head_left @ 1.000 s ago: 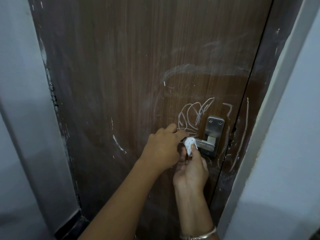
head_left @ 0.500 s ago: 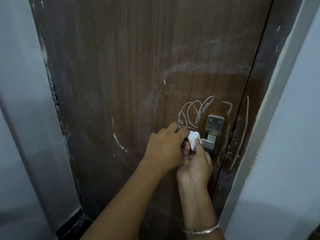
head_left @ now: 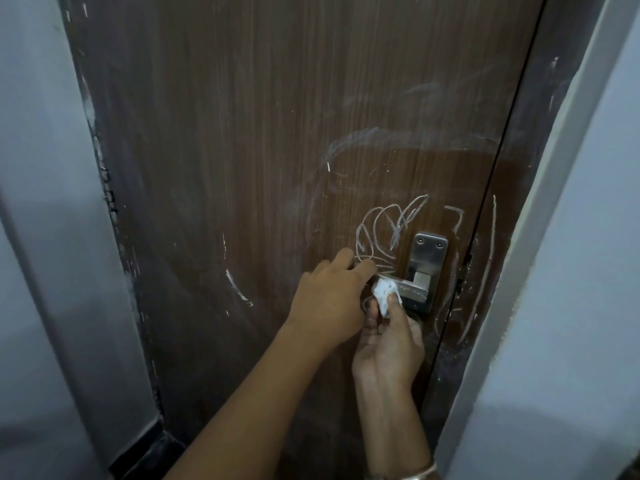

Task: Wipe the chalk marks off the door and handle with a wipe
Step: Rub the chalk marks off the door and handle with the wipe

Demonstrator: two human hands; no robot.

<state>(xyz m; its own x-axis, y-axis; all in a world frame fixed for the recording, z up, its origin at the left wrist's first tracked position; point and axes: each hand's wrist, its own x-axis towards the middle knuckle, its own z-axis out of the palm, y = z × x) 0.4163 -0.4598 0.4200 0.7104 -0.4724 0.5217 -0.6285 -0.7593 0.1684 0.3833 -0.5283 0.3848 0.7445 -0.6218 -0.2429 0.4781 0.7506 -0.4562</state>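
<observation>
A brown wooden door point(head_left: 242, 133) carries white chalk scribbles point(head_left: 381, 230) just above and left of the metal door handle point(head_left: 414, 291), plus long chalk strokes point(head_left: 490, 258) near the door's right edge. My left hand point(head_left: 329, 299) curls over the free end of the handle lever. My right hand point(head_left: 388, 344) reaches up from below and pinches a small crumpled white wipe point(head_left: 384, 294) against the lever with its thumb. The lever's left part is hidden by both hands.
The handle's steel backplate point(head_left: 429, 251) with two screws sits above the lever. A dark door frame point(head_left: 540, 133) and a pale wall point(head_left: 588, 306) close in on the right, and another pale wall point(head_left: 41, 237) stands on the left. A curved chalk streak point(head_left: 237, 285) lies lower left.
My right hand pushed the wipe up along the lever, then brought it back down a little. The left hand stayed on the handle's end.
</observation>
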